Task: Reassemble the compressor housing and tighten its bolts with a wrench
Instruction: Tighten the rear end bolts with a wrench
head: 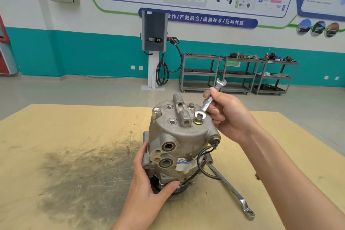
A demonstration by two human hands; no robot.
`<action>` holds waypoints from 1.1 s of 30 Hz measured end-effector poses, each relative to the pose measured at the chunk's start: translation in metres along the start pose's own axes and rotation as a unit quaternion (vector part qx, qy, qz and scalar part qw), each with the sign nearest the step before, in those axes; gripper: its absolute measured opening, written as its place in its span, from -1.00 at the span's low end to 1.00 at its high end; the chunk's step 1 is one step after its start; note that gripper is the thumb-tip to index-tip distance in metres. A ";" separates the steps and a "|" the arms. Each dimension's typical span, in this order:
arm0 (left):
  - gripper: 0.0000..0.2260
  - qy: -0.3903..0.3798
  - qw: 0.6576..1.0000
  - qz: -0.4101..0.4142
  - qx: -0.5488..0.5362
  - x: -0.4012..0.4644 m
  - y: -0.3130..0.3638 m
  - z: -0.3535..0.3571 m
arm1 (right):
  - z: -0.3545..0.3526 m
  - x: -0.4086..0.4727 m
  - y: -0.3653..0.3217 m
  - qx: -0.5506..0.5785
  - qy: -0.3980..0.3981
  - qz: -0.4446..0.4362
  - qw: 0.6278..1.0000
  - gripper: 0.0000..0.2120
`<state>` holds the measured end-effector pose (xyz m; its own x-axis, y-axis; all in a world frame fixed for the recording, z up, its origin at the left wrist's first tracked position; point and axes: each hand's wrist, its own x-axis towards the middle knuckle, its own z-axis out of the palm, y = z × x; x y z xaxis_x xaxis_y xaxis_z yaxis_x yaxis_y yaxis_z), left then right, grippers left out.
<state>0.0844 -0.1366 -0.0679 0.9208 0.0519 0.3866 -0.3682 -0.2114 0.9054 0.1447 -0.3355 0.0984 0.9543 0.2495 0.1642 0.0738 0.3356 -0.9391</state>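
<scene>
A grey metal compressor point(179, 142) stands upright on the wooden table point(65, 136), its end cover facing up. My left hand point(149, 179) grips its lower left side, thumb curled round the base. My right hand point(225, 115) holds a small open-end wrench point(207, 103), whose lower jaw sits on a raised bolt point(198, 118) on the cover's right side. A second bolt point(191, 106) sits further back, seated low. A large nut fitting point(156, 113) stands at the cover's left edge.
A long ring spanner point(233, 192) lies on the table right of the compressor, partly under its black cable point(202, 162). A small dark part point(257, 176) lies near the right edge. A dark stain covers the table's left middle. Shelving carts stand beyond.
</scene>
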 end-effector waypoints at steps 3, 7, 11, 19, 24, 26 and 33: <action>-0.10 -0.001 1.000 -0.004 0.000 0.000 0.002 0.000 | 0.000 -0.004 0.004 0.016 0.014 -0.022 1.000 -0.74; -0.10 0.000 1.000 -0.015 -0.013 -0.001 0.002 -0.001 | 0.002 -0.014 0.013 0.039 0.058 -0.055 0.996 -0.76; -0.10 -0.003 1.000 -0.018 -0.016 -0.002 0.002 -0.001 | 0.009 -0.020 0.009 -0.008 0.097 -0.108 0.989 -0.74; -0.11 -0.002 1.000 -0.006 -0.001 -0.002 0.004 -0.001 | 0.015 -0.026 0.016 -0.013 0.143 -0.164 0.976 -0.73; -0.01 -0.002 1.000 0.012 0.014 -0.002 -0.001 0.000 | 0.009 -0.035 0.032 -0.029 0.155 -0.255 0.954 -0.73; -0.01 -0.003 1.000 0.012 0.015 -0.002 -0.001 0.000 | 0.007 -0.043 0.040 -0.071 0.155 -0.333 0.928 -0.77; -0.13 -0.002 1.000 -0.008 -0.007 -0.003 0.005 0.000 | 0.016 -0.068 0.050 -0.375 0.099 -0.512 0.766 -0.80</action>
<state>0.0798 -0.1380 -0.0643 0.9275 0.0508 0.3704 -0.3542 -0.1974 0.9141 0.0783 -0.3208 0.0449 0.3039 0.0368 0.9520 0.8888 -0.3707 -0.2694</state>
